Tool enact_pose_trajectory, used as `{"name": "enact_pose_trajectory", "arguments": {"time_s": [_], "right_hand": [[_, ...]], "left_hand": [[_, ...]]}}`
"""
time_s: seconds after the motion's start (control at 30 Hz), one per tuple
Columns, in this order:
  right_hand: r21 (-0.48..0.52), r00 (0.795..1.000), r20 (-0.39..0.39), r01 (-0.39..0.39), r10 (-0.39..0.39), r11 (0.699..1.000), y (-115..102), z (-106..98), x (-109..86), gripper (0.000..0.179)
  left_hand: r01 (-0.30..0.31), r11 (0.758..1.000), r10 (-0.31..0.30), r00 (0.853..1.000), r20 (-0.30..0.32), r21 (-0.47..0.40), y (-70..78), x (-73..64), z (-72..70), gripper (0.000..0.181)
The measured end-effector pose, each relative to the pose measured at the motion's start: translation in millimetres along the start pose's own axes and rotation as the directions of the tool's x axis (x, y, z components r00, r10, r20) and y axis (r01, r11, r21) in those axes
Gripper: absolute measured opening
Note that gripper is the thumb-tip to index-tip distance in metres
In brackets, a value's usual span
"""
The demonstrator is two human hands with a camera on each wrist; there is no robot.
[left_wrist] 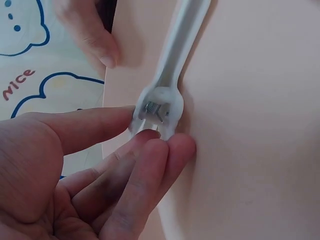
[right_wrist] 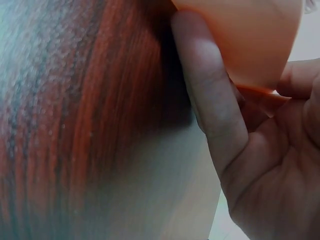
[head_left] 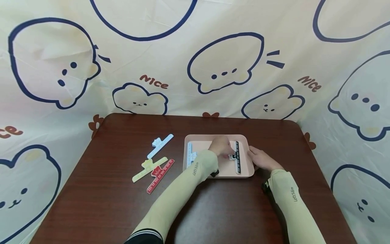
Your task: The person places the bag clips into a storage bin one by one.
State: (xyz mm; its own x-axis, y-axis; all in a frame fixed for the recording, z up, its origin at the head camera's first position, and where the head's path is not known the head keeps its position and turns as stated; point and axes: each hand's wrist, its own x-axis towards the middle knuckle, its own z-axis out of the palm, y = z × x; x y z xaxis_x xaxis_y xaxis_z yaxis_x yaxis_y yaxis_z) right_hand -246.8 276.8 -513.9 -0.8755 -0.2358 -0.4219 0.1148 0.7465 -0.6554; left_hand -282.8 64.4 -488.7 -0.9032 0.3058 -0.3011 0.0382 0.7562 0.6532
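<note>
A pale pink tray [head_left: 226, 168] lies on the table. My left hand [head_left: 220, 146] reaches over it and pinches the handle of a black-and-white clip [head_left: 238, 162] near the tray's right side. In the left wrist view, a metal spring shows inside the clip's white body [left_wrist: 182, 45], between thumb and fingers. My right hand [head_left: 265, 160] holds the tray's right edge; in the right wrist view, one finger [right_wrist: 202, 65] runs along the tray wall [right_wrist: 255, 40] with the thumb on the other side. A light blue clip [head_left: 189, 152] lies at the tray's left, partly behind the left forearm.
Left of the tray, on the dark brown table [head_left: 100, 189], lie another blue clip [head_left: 159, 146], a yellow-green clip [head_left: 149, 169] and a red clip [head_left: 160, 177]. The green and red ones are close together. A cartoon-printed curtain [head_left: 176, 67] surrounds the table's back and sides.
</note>
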Motion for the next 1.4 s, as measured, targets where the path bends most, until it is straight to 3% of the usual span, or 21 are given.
{"name": "enact_pose_trajectory", "arguments": {"time_s": [0.37, 0.57, 0.77, 1.4], "right_hand": [[-0.005, 1.0, 0.015, -0.008, 0.008, 1.0, -1, -1, -0.6, 0.054], [-0.03, 1.0, 0.0, 0.019, -0.019, 0.999, -3, -2, 6.4, 0.056], [-0.042, 1.0, -0.003, 0.004, -0.005, 0.999, -2, -3, 7.0, 0.055], [-0.054, 1.0, -0.01, -0.003, 0.003, 0.999, -1, 1, 1.7, 0.059]], "left_hand": [[0.0, 0.998, -0.001, 1.0, 0.028, 0.055, 5.7, 6.1, 4.9, 0.027], [-0.01, 0.995, 0.01, 1.0, -0.001, 0.104, 7.0, 5.6, 1.0, 0.029], [-0.031, 0.998, 0.029, 0.998, 0.049, 0.047, 10.1, 4.5, 1.0, 0.029], [-0.08, 0.993, 0.091, 0.989, 0.12, -0.088, 5.8, 4.4, 7.0, 0.024]]}}
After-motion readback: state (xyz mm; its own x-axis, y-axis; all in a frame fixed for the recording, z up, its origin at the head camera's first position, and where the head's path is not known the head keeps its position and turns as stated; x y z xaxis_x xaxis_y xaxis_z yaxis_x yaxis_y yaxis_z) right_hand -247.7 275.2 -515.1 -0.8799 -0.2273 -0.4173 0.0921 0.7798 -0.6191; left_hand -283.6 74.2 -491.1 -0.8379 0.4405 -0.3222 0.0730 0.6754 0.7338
